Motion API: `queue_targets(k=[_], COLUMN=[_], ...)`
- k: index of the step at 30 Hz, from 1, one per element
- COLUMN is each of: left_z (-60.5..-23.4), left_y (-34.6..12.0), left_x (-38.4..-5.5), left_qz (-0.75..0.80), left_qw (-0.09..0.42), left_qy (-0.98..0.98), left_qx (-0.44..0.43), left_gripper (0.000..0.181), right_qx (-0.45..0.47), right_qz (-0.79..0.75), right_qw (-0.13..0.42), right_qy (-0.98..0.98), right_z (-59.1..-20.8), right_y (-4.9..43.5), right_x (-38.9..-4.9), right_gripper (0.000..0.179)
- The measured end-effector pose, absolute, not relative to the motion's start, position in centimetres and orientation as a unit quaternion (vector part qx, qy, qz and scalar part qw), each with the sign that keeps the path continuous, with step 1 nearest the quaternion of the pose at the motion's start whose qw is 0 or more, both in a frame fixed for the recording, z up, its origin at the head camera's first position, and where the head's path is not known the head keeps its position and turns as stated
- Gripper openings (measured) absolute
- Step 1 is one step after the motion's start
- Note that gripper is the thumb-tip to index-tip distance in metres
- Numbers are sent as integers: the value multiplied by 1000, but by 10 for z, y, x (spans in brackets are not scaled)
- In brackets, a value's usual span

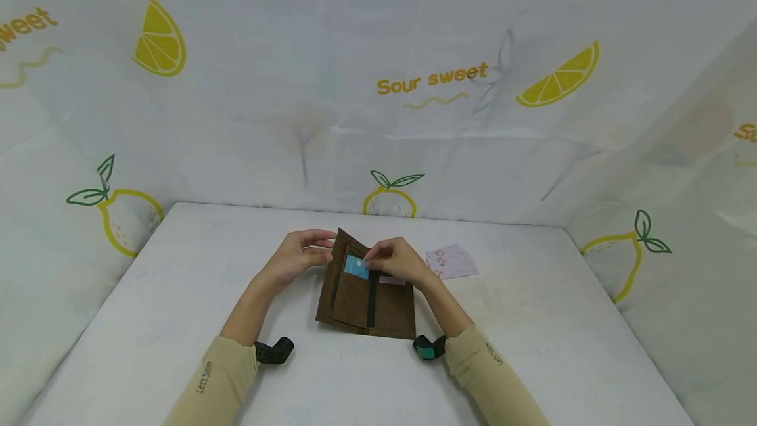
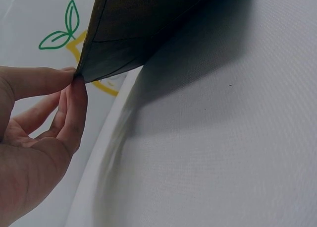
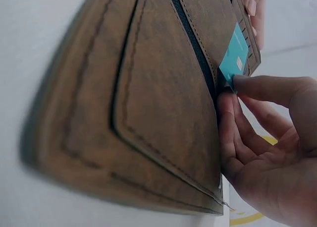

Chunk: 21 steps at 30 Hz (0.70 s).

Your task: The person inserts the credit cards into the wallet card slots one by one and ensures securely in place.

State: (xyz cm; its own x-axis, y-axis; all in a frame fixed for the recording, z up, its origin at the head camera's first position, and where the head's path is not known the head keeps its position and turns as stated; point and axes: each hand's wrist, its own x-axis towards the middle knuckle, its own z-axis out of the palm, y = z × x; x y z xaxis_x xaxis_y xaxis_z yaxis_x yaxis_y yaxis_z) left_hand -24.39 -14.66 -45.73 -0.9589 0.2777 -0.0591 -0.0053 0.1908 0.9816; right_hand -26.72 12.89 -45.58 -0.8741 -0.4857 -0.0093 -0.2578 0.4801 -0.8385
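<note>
A brown wallet [image 1: 355,301] lies opened on the white table, its left cover tilted up. My left hand [image 1: 298,256] pinches the outer edge of that raised cover between thumb and fingers; the left wrist view shows the cover's dark outside [image 2: 124,33]. With thumb and fingertips my right hand [image 1: 399,260] pinches the corner of a blue card [image 1: 356,267] with a chip on it. In the right wrist view the card [image 3: 235,56] lies against the wallet's inner panel, near the row of slots. How deep it sits in a slot I cannot tell.
Several pinkish printed paper notes [image 1: 452,261] lie fanned on the table to the right of the wallet. A pale slip [image 1: 392,280] shows in the wallet's right-hand pocket. Behind the table [image 1: 508,354] hangs a white curtain [image 1: 260,150] with lemon prints.
</note>
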Motion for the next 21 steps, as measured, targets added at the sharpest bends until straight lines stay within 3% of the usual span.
queue_targets(k=[21], left_z=[-458], left_y=[-146], left_x=[-243], left_qz=[630], left_qw=[111], left_qy=[763], left_qx=[92], left_gripper=[50], right_qx=[-243], right_qz=[-437], right_qw=[164], right_qy=[850], right_z=[-455], right_y=[131], right_x=[-266], right_gripper=[11])
